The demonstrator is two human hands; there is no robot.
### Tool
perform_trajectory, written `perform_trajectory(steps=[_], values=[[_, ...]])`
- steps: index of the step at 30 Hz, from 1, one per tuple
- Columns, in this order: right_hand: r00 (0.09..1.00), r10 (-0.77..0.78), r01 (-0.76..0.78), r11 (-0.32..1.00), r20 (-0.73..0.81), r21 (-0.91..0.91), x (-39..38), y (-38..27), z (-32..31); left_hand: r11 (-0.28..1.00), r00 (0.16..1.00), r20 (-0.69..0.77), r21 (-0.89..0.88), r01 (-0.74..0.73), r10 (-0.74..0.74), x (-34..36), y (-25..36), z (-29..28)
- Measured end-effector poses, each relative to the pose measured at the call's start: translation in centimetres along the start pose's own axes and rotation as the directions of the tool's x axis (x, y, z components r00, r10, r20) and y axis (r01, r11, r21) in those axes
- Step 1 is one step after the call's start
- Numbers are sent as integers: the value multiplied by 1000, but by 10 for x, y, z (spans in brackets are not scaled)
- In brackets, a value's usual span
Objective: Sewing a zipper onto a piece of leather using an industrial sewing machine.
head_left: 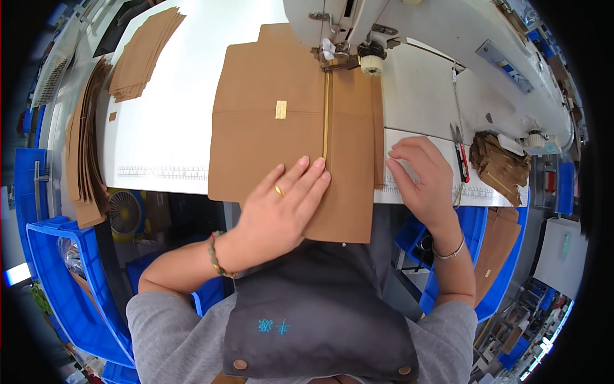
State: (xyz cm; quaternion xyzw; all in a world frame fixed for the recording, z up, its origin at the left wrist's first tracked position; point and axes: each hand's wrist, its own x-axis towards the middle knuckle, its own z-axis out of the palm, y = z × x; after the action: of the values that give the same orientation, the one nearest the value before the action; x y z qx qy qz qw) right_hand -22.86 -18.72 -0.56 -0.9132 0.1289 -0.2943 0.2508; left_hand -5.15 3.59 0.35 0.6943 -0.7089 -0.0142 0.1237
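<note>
A brown fabric panel lies flat on the sewing machine's white table, its upper part under the needle area. Down it runs a narrow gold strip, which looks like a zipper, from the presser foot to my left fingertips. My left hand rests flat on the panel with its fingers stretched out, pressing beside the strip's lower end. Just off the panel's right edge is my right hand, fingers bent and thumb a little apart, with nothing visible in it. A small pale label sits on the panel.
The sewing machine arches over the top right. Red-handled snips and a brown bundle lie at right. Brown fabric stacks stand at left. Blue bins flank me below the table edge.
</note>
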Motion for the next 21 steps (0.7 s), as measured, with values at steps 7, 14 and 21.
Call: perform_trajectory(steps=[7,14,21], values=[[983,-183,183,983,-15,12,-14,-22,28,262,739,473,-727,635,-480,15,-40,-35],[922,-371,380,921,110,-83,1,-36,57,438,877,162,-816,377,-452,8,-44,-14],[908,-406,416,905,109,-95,-1,-32,57,433,891,69,-856,284,-448,8,-43,-11]])
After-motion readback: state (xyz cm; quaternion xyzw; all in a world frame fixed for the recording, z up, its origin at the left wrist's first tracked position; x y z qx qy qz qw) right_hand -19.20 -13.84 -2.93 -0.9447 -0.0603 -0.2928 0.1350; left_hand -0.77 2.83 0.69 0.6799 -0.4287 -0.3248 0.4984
